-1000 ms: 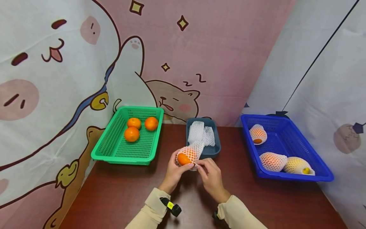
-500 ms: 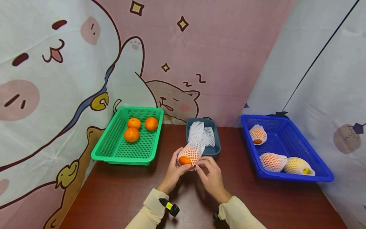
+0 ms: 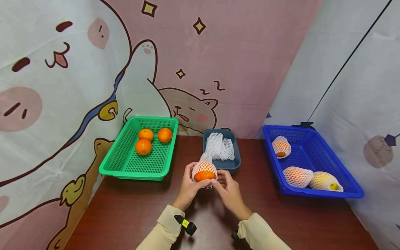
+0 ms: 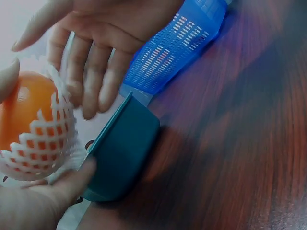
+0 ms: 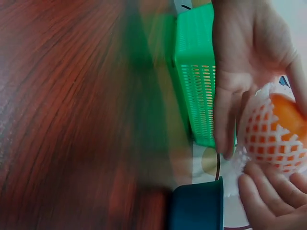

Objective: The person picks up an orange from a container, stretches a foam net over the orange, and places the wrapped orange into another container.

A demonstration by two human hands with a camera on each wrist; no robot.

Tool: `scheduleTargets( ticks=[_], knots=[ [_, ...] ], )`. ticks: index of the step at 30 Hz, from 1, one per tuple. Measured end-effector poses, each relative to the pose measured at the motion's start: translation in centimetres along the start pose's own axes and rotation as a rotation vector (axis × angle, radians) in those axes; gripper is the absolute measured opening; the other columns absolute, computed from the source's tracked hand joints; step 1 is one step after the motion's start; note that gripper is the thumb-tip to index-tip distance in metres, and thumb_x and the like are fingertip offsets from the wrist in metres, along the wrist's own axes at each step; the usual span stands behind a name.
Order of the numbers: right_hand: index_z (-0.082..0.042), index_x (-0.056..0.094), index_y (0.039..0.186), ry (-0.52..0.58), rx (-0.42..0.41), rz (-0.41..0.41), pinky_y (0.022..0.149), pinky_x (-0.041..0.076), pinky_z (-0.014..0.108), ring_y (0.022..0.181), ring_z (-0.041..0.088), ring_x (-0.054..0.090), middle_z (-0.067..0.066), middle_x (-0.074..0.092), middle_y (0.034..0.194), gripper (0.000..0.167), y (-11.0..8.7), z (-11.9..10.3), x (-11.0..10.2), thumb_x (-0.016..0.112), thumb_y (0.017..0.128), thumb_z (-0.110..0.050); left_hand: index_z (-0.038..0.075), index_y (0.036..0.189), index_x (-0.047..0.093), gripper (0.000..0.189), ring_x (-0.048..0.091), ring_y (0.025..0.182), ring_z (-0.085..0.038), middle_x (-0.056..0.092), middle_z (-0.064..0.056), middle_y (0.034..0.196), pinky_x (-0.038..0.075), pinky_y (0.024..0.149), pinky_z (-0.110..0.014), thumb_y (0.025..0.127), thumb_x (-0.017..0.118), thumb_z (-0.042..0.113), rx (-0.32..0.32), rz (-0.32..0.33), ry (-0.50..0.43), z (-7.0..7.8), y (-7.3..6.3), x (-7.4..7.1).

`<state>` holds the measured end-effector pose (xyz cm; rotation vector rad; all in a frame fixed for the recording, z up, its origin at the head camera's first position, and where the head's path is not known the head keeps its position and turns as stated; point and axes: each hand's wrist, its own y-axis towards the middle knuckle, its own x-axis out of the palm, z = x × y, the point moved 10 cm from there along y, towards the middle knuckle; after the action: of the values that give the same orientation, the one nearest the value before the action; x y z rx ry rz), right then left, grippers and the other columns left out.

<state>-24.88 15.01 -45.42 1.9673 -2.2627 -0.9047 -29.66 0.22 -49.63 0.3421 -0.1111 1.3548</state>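
Note:
In the head view an orange sits partly inside a white foam net sleeve, its bare side toward me. My left hand grips it from the left, thumb on the peel. From the right, my right hand pinches the sleeve's edge, thumb tip against the orange; its other fingers lie mostly behind. The left wrist view shows the netting around the lower part of the fruit and the fingers of the right hand fairly straight beside it. The right wrist view shows both hands around the orange.
A green basket at left holds 3 bare oranges. Behind my hands stands a dark blue-grey box with loose foam nets. The blue basket at right holds 3 netted fruits. A patterned cloth hangs behind the table.
The orange has turned and shifted slightly left, and the net's tail has swung left. My right thumb has moved in from the net's right edge onto the orange's front.

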Motion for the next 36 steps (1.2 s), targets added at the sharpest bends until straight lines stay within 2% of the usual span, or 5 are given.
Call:
scheduleTargets(
  ticks=[11, 23, 27, 31, 36],
  knots=[
    [-0.013, 0.067, 0.084, -0.269, -0.05, 0.125, 0.05, 0.045, 0.024, 0.056, 0.006, 0.052, -0.01, 0.06, 0.066, 0.006, 0.7, -0.1, -2.0, 0.071, 0.089, -0.01, 0.009, 0.146, 0.034, 0.074, 0.051, 0.115, -0.03, 0.043, -0.014, 0.137, 0.05, 0.091, -0.034, 0.084, 0.073, 0.005, -0.044, -0.135, -0.029, -0.4, -0.1, 0.8],
    [-0.011, 0.07, 0.087, -0.276, -0.418, 0.103, 0.062, 0.049, 0.021, 0.072, 0.008, 0.06, -0.005, 0.066, 0.083, 0.012, -1.3, -5.0, -0.1, 0.075, 0.081, -0.002, 0.003, 0.143, 0.038, 0.075, 0.053, 0.115, -0.028, 0.048, -0.018, 0.136, 0.049, 0.091, -0.028, 0.079, 0.077, 0.001, -0.078, 0.057, 0.044, 1.2, -0.4, -0.3],
    [-0.01, 0.069, 0.087, -0.302, -0.423, 0.061, 0.063, 0.047, 0.02, 0.073, 0.008, 0.058, -0.005, 0.064, 0.083, 0.013, -1.5, -4.9, 0.6, 0.077, 0.079, -0.004, -0.003, 0.141, 0.039, 0.072, 0.053, 0.114, -0.029, 0.05, -0.02, 0.134, 0.048, 0.09, -0.026, 0.078, 0.075, -0.004, -0.088, 0.079, 0.085, 2.5, -0.9, -0.3],
    [-0.013, 0.069, 0.089, -0.25, -0.372, 0.009, 0.063, 0.045, 0.017, 0.072, 0.007, 0.056, -0.006, 0.063, 0.084, 0.01, -1.3, -4.4, 0.6, 0.076, 0.082, -0.009, -0.001, 0.14, 0.041, 0.07, 0.052, 0.112, -0.029, 0.05, -0.019, 0.133, 0.048, 0.09, -0.028, 0.077, 0.07, -0.007, -0.066, 0.064, 0.107, 1.2, -0.5, -0.8],
    [-0.01, 0.068, 0.092, -0.132, -0.283, 0.104, 0.062, 0.047, 0.023, 0.074, 0.014, 0.056, -0.002, 0.061, 0.087, 0.01, -0.1, -3.8, -2.4, 0.074, 0.084, -0.008, 0.004, 0.141, 0.042, 0.07, 0.054, 0.109, -0.023, 0.05, -0.014, 0.131, 0.048, 0.087, -0.027, 0.077, 0.066, -0.008, -0.082, -0.007, 0.038, -0.3, -0.1, -0.8]
  ],
)
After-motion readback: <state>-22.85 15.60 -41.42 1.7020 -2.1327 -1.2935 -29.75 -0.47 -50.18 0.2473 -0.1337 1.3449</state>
